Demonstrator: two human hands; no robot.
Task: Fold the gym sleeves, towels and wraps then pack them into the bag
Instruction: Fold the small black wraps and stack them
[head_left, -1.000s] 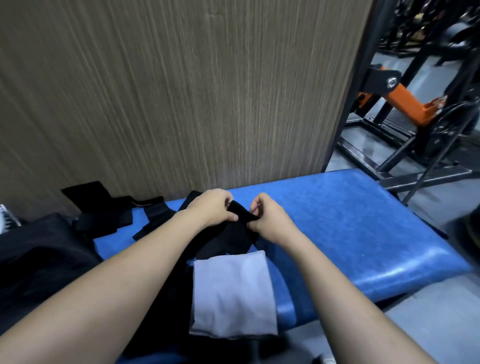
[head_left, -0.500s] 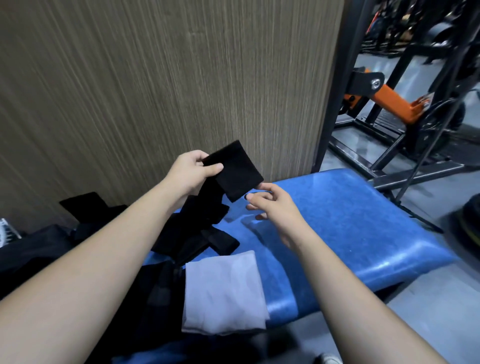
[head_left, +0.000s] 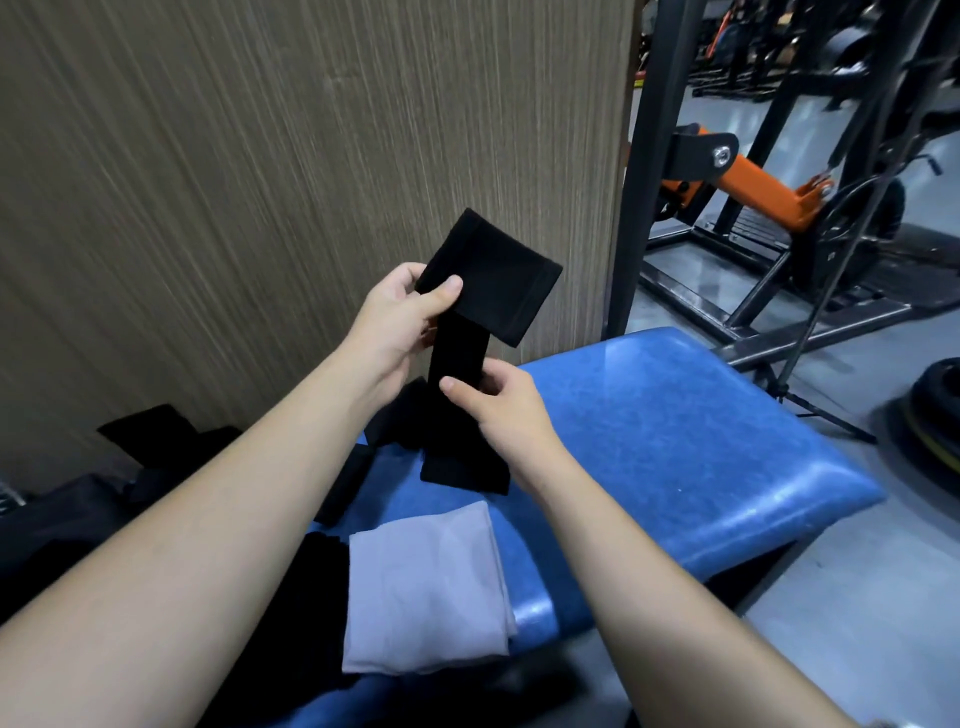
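Wrap (head_left: 475, 322), black, held upright above the bench (head_left: 675, 441). Left hand (head_left: 400, 322) pinches it just below the folded-over top flap; right hand (head_left: 498, 410) pinches the strip lower down, apparently keeping it taut for folding. Its tail hangs below both grips onto the bench, near a folded towel (head_left: 426, 587).

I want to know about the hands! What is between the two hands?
In the head view, a black wrap stretches between the left hand and right hand.
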